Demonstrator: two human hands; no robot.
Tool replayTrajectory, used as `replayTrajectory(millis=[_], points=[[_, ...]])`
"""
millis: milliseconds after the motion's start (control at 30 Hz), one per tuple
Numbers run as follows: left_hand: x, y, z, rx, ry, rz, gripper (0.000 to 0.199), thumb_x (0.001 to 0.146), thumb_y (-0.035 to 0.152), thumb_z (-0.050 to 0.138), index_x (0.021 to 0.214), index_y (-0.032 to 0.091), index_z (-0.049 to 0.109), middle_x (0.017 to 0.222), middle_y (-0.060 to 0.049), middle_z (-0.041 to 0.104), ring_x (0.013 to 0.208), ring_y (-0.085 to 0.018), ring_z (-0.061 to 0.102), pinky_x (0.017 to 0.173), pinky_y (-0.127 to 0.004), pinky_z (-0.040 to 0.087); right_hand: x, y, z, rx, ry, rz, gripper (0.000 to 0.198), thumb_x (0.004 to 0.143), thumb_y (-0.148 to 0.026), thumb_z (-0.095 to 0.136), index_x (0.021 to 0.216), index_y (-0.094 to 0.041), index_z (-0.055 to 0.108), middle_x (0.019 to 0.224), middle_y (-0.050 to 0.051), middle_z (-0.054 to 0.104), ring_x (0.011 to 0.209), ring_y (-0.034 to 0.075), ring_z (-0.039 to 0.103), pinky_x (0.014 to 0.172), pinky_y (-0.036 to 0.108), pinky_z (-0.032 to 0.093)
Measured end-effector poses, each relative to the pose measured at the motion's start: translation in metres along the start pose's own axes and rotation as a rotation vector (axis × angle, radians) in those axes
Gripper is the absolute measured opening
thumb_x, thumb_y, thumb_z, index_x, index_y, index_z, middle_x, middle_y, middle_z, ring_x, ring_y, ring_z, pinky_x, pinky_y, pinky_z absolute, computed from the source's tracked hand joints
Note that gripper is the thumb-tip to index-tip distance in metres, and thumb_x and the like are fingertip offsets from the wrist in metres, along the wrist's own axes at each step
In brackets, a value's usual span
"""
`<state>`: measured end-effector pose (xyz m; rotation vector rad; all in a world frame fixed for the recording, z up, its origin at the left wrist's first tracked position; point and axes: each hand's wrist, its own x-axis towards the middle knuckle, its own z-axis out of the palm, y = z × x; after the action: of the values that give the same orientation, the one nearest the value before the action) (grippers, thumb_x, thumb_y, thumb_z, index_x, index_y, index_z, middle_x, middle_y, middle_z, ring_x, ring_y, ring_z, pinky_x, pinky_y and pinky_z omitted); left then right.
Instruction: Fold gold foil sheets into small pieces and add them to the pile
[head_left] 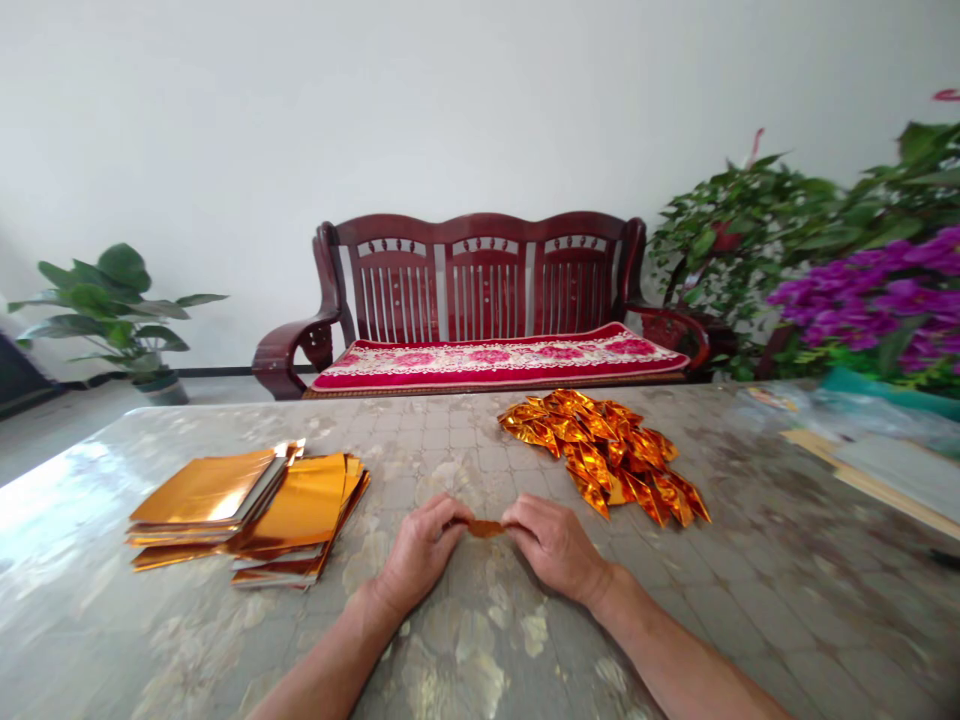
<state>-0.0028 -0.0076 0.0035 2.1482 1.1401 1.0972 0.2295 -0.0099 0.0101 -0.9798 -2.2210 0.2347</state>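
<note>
Between my two hands, just above or on the tabletop, is a small folded piece of gold foil paper (486, 528). My left hand (425, 545) pinches its left end, and my right hand (556, 543) pinches the right end. Only the middle of the piece shows; the fingers cover both ends. Off to the left lie stacks of flat gold foil sheets (300, 505), some showing silvery edges. Beyond my right hand is a heap of folded gold foil pieces (611, 450), shiny and pointed at the ends.
A patterned grey cover lies over the table (450, 640). At the right edge are plastic bags (870, 415), flat boards or papers (892, 475) and purple flowers (877, 300). Behind the table stands a wooden bench (487, 285) with a red patterned cushion (495, 362). A potted plant (127, 310) is at left.
</note>
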Motion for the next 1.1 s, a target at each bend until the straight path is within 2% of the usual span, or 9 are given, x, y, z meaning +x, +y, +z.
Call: replayTrajectory(millis=[300,500,800,967,1100], points=[[0.001,-0.005,-0.005,0.117,0.056,0.103,0.016,0.091,0.019,0.055,0.091,0.023,0.071,0.083,-0.003,0.069,0.083,-0.017,0.063,0.076,-0.027,0.049,-0.002,0.002,0.003,-0.029,-0.029,0.002,0.016,0.097,-0.020,0.052,0.095,-0.024,0.067,0.083,0.002,0.066,0.079,0.016,0.063,0.071,0.025,0.045],[0.001,-0.003,-0.007,0.067,0.017,0.145,0.018,0.093,0.017,0.052,0.093,0.022,0.069,0.092,-0.004,0.065,0.087,-0.015,0.063,0.079,-0.024,0.051,-0.003,0.001,0.003,-0.031,-0.011,-0.012,0.019,0.098,-0.019,0.050,0.095,-0.023,0.068,0.082,0.002,0.066,0.077,0.016,0.063,0.070,0.025,0.045],[0.001,-0.002,-0.011,0.166,-0.004,0.212,0.024,0.096,0.017,0.048,0.098,0.025,0.070,0.100,-0.005,0.062,0.092,-0.015,0.063,0.082,-0.024,0.052,-0.004,0.003,0.005,-0.037,0.009,-0.013,0.019,0.096,-0.017,0.051,0.094,-0.024,0.069,0.080,0.002,0.064,0.073,0.015,0.061,0.068,0.025,0.044],[-0.001,-0.002,-0.011,0.234,-0.042,0.206,0.025,0.098,0.017,0.046,0.097,0.026,0.070,0.104,-0.004,0.060,0.089,-0.013,0.064,0.079,-0.021,0.051,-0.004,0.002,0.006,-0.062,0.014,-0.014,0.018,0.097,-0.019,0.051,0.095,-0.023,0.069,0.079,0.002,0.063,0.072,0.015,0.060,0.067,0.024,0.043],[0.000,-0.003,-0.010,0.198,-0.038,0.201,0.022,0.097,0.017,0.047,0.097,0.025,0.068,0.104,-0.004,0.060,0.093,-0.013,0.064,0.082,-0.022,0.050,-0.003,0.000,0.006,-0.080,0.022,-0.011,0.019,0.098,-0.019,0.051,0.096,-0.023,0.069,0.078,0.002,0.063,0.072,0.015,0.061,0.067,0.024,0.043]])
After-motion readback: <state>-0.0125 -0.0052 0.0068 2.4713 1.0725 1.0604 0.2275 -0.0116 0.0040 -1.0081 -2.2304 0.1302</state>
